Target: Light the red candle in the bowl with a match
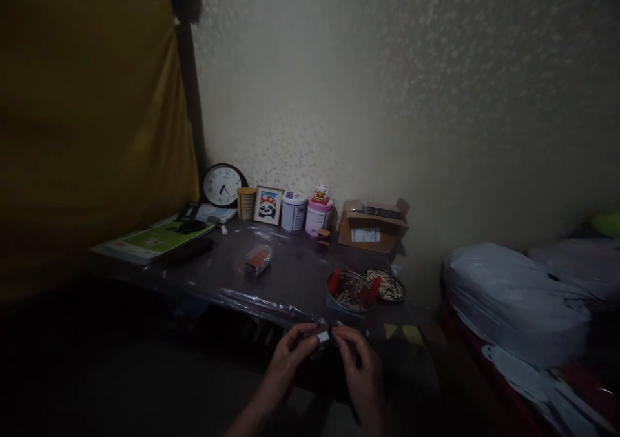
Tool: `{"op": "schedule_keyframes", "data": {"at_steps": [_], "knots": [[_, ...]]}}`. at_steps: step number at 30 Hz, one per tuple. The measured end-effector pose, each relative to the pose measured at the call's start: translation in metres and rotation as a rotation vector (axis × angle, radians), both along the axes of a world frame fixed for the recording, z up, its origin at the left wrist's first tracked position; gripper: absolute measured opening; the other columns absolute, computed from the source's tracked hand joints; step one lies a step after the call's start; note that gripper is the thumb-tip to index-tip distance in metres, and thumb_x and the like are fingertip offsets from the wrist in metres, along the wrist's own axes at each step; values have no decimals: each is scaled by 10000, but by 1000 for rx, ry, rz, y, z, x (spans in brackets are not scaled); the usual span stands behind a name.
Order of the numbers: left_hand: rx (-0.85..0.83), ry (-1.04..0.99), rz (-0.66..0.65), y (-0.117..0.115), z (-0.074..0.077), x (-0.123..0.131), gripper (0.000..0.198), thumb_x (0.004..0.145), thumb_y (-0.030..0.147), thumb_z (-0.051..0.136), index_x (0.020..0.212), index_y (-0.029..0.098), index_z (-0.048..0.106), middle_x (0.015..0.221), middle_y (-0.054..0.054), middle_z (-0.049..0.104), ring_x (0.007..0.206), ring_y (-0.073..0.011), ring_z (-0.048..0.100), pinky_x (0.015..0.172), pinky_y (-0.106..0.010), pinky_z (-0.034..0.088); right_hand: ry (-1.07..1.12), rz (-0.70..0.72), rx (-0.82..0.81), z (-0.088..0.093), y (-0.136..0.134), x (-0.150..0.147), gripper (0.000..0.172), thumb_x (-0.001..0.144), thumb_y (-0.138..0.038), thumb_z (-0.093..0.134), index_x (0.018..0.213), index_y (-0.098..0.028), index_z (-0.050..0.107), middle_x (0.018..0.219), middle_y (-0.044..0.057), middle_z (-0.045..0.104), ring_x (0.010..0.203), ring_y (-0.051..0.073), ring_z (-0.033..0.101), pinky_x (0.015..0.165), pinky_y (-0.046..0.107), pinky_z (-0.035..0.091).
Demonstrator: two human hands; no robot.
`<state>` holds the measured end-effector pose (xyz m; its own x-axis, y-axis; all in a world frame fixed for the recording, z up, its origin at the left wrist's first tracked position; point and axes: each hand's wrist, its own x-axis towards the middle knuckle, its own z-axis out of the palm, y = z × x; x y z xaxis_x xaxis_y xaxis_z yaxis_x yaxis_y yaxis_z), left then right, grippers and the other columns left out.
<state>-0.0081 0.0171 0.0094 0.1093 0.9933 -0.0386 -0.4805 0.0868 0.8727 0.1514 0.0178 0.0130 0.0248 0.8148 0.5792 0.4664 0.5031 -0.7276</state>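
Note:
My left hand (294, 352) is closed in a pinch on a small white object (323, 337), which is too dim and small to name. My right hand (359, 363) is pinched at the right end of the same object, by a dark part of it. Both hands are in front of the table's near edge. Just beyond them stands a round dish (352, 293) of small dark bits with two red pieces in it. A second round dish (389, 285) of pale slivers is partly hidden behind it.
On the dark plastic-covered table (290, 275) lies a clear pack (258, 259) with orange contents. Along the wall stand a clock (223, 185), a framed panda picture (268, 205), two canisters (293, 212) and an open cardboard box (371, 227). Bulky plastic bags (513, 295) lie right.

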Motion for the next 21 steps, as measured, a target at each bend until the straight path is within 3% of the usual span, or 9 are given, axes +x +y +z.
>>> {"op": "schedule_keyframes", "data": {"at_steps": [4, 13, 19, 21], "knots": [[-13, -27, 2, -1, 2, 0, 297, 670, 358, 718, 906, 184, 672, 923, -66, 712, 833, -192, 618, 785, -295, 448, -11, -20, 31, 2, 0, 0, 131, 866, -256, 521, 873, -226, 648, 899, 37, 713, 884, 179, 661, 803, 273, 518], [-3, -64, 21, 0, 2, 1, 266, 669, 352, 722, 870, 183, 680, 832, -31, 698, 747, -155, 605, 715, -252, 448, -82, -35, 261, 10, 2, -6, 131, 859, -182, 511, 853, -226, 634, 844, 35, 692, 813, 164, 659, 739, 277, 543], [-43, -117, 50, 1, 7, 2, 265, 669, 357, 723, 849, 173, 664, 769, -24, 691, 697, -147, 601, 660, -244, 445, -108, -143, 367, 23, -7, -7, 133, 865, -188, 500, 878, -226, 626, 876, 42, 696, 830, 167, 661, 745, 291, 537], [-34, -145, 55, 0, 8, 2, 258, 663, 345, 731, 842, 171, 666, 765, -23, 692, 695, -141, 601, 659, -235, 444, -181, -88, 378, 21, -8, -7, 167, 869, -177, 485, 909, -235, 636, 908, 44, 702, 857, 172, 656, 765, 305, 527]]}}
